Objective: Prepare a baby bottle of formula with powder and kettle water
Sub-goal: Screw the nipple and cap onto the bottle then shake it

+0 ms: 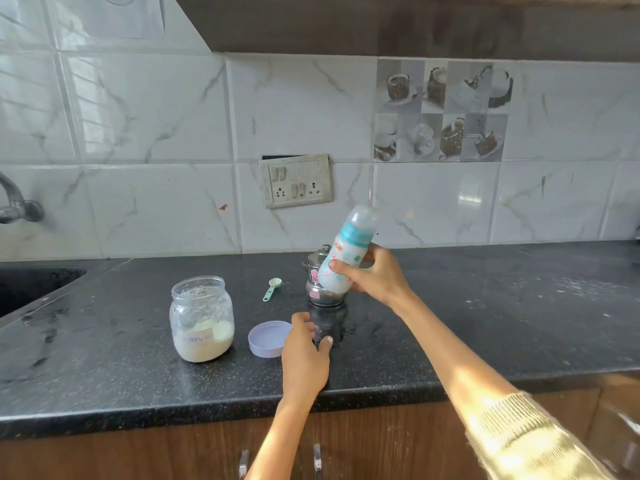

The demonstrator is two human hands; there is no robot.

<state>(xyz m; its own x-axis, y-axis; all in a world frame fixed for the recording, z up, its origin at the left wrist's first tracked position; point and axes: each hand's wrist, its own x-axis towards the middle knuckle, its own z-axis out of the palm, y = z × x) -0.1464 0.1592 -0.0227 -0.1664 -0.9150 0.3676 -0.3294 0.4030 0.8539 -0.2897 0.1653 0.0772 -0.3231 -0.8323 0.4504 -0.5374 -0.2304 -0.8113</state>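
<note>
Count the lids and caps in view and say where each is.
2: a purple lid lying on the counter beside the jar; a clear cap on the bottle. Others may be hidden.

Glossy speckled stone counter, clear glass jar, shiny metal kettle, translucent plastic bottle.

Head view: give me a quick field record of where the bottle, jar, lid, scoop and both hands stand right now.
bottle: baby bottle, capped, milky inside, tilted, lifted off the counter
right hand: right hand grips the bottle's lower body
left hand: left hand rests on the counter, fingers curled round a small dark object, unclear what
jar: formula jar, open, powder in the bottom part
lid: purple lid lying beside the jar, at the left hand
scoop: green scoop lying on the counter
kettle: steel kettle behind the bottle
</note>
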